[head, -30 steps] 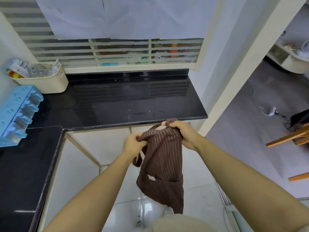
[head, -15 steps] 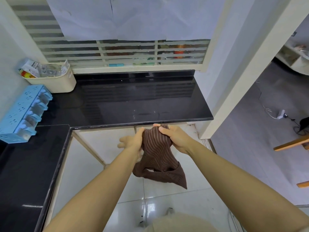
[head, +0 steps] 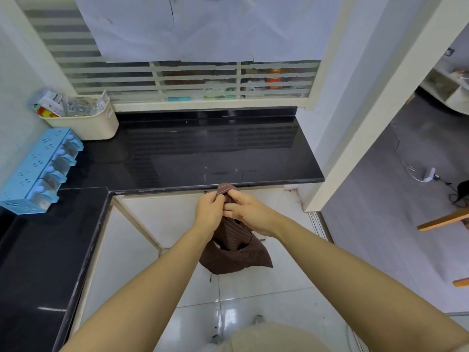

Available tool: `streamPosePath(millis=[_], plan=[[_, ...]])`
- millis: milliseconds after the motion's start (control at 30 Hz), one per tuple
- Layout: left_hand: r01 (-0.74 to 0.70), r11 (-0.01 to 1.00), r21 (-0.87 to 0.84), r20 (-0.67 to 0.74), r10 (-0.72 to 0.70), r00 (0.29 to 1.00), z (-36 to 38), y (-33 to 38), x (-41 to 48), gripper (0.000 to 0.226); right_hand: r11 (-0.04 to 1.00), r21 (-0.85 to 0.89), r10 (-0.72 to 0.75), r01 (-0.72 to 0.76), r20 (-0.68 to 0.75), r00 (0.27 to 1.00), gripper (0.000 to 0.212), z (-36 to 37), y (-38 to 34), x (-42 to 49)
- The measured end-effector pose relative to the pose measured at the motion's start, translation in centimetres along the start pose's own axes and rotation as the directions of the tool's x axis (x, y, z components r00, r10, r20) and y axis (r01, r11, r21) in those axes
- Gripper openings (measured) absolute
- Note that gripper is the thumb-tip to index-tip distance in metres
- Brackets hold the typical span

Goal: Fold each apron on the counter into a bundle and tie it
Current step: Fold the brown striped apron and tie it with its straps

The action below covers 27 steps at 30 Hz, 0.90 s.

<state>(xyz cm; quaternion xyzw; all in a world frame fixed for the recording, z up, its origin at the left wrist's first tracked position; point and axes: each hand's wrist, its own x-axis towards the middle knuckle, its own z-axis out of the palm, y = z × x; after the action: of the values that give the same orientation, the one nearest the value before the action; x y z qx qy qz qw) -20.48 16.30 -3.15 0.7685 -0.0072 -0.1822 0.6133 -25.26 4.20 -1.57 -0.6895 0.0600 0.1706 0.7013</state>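
**Before the counter edge: both hands clamped on one apron**

Head view. Left hand (head: 209,212) has its fingers curled round the gathered top of the brown striped apron (head: 233,252) and grips it. Right hand (head: 250,212) pinches the same bunched top under the thumb, with its other fingers reaching toward the left hand. The two hands touch. A small fold of cloth stands above the knuckles, level with the front lip of the black counter (head: 203,153). The rest of the apron hangs below the hands in a loose pouch, off the counter and above the white tiled floor (head: 253,301).

Edges and room: the counter runs in an L, one leg ahead under the barred window (head: 203,80) and one along the left. Its polished top stretches from the front lip to the back ledge. A cream basket (head: 83,125) sits in the far left corner. A blue compartment rack (head: 38,171) lies just beside it along the left wall. Both are well apart from the hands. On the right, a white wall corner (head: 380,110) closes the counter end, and grey floor opens beyond it.
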Motion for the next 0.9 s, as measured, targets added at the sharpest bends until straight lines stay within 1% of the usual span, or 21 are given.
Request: streamPosePath(millis=[33,67,100,133,167,200,233,267,300,333,400,433,500,533,567,633,667,733,800,833,900], plan=[[-0.030,0.999,0.036,-0.028,0.031,0.999,-0.3,-0.2,0.2,0.031,1.000,0.009,-0.003,0.003,-0.020,1.000,0.046,0.1,-0.3,0.0],[-0.067,0.995,0.077,-0.037,0.070,0.997,-0.7,-0.3,0.4,0.034,1.000,0.013,-0.007,0.008,-0.095,0.995,0.042,0.1,-0.6,0.0],[-0.108,0.987,0.116,-0.026,0.112,0.993,-1.1,-0.3,0.5,0.036,1.000,0.007,-0.001,0.002,-0.230,0.973,0.035,-0.2,-0.9,-0.1],[-0.136,0.979,0.149,0.004,0.137,0.991,-1.6,-0.3,0.6,0.038,1.000,0.006,0.002,0.000,-0.375,0.927,0.026,-0.8,-1.0,-0.2],[-0.152,0.975,0.161,0.043,0.147,0.988,-2.1,-0.2,0.7,0.038,1.000,-0.014,-0.015,0.010,-0.500,0.866,0.023,-1.7,-0.8,-0.4],[-0.157,0.973,0.166,0.087,0.145,0.986,-2.6,-0.1,0.7,0.037,0.999,-0.047,-0.049,0.027,-0.575,0.817,0.024,-2.5,-0.5,-0.5],[-0.173,0.972,0.162,0.137,0.151,0.979,-3.1,0.0,0.8,0.036,0.994,-0.107,-0.082,0.022,-0.597,0.798,0.026,-3.3,-0.1,-0.5],[-0.187,0.969,0.160,0.189,0.156,0.970,-3.3,0.1,0.8,0.033,0.987,-0.159,-0.094,0.004,-0.562,0.822,0.028,-3.9,0.3,-0.4],[-0.201,0.967,0.159,0.234,0.161,0.959,-3.5,0.2,0.7,0.028,0.975,-0.220,-0.080,-0.031,-0.480,0.873,0.033,-4.0,0.8,-0.2],[-0.207,0.964,0.168,0.272,0.157,0.949,-3.6,0.3,0.6,0.024,0.961,-0.269,-0.050,-0.060,-0.385,0.922,0.038,-4.0,1.2,0.1],[-0.216,0.960,0.175,0.313,0.154,0.937,-3.6,0.7,0.2,0.022,0.934,-0.326,0.069,-0.144,-0.230,0.971,0.045,-3.6,1.8,0.6],[-0.224,0.961,0.159,0.317,0.165,0.934,-3.7,0.8,0.0,0.022,0.921,-0.346,0.137,-0.181,-0.149,0.979,0.042,-3.3,1.9,0.6],[-0.236,0.964,0.120,0.305,0.190,0.933,-3.9,1.3,-0.4,0.026,0.882,-0.409,0.253,-0.233,-0.005,0.967,0.029,-2.8,2.3,0.4],[-0.234,0.966,0.110,0.285,0.195,0.938,-4.0,1.5,-0.6,0.030,0.866,-0.431,0.294,-0.253,0.030,0.955,0.027,-2.5,2.5,0.3],[-0.230,0.968,0.099,0.264,0.197,0.944,-4.2,1.6,-0.8,0.034,0.855,-0.441,0.320,-0.273,0.034,0.947,0.030,-2.2,2.7,0.1],[-0.225,0.971,0.079,0.230,0.201,0.952,-4.2,1.8,-1.1,0.042,0.852,-0.447,0.294,-0.273,-0.024,0.956,0.040,-1.5,2.7,0.1],[-0.225,0.972,0.074,0.221,0.204,0.954,-4.1,1.9,-1.3,0.042,0.845,-0.468,0.255,-0.258,-0.072,0.964,0.041,-1.1,2.6,0.3],[-0.220,0.973,0.065,0.205,0.203,0.958,-3.9,2.0,-1.5,0.041,0.801,-0.547,0.145,-0.244,-0.217,0.965,0.037,-0.5,2.7,0.9],[-0.179,0.984,0.025,0.162,0.172,0.972,-4.0,1.8,-1.5,0.039,0.739,-0.613,0.022,-0.279,-0.392,0.920,0.031,-0.5,2.9,1.3],[-0.151,0.988,0.005,0.130,0.150,0.980,-4.2,1.6,-1.4,0.038,0.709,-0.632,-0.014,-0.312,-0.455,0.890,0.029,-0.8,3.1,1.4],[-0.116,0.993,-0.029,0.066,0.117,0.991,-4.8,1.3,-1.2,0.038,0.634,-0.666,-0.026,-0.392,-0.525,0.850,0.025,-1.6,3.4,1.1]])
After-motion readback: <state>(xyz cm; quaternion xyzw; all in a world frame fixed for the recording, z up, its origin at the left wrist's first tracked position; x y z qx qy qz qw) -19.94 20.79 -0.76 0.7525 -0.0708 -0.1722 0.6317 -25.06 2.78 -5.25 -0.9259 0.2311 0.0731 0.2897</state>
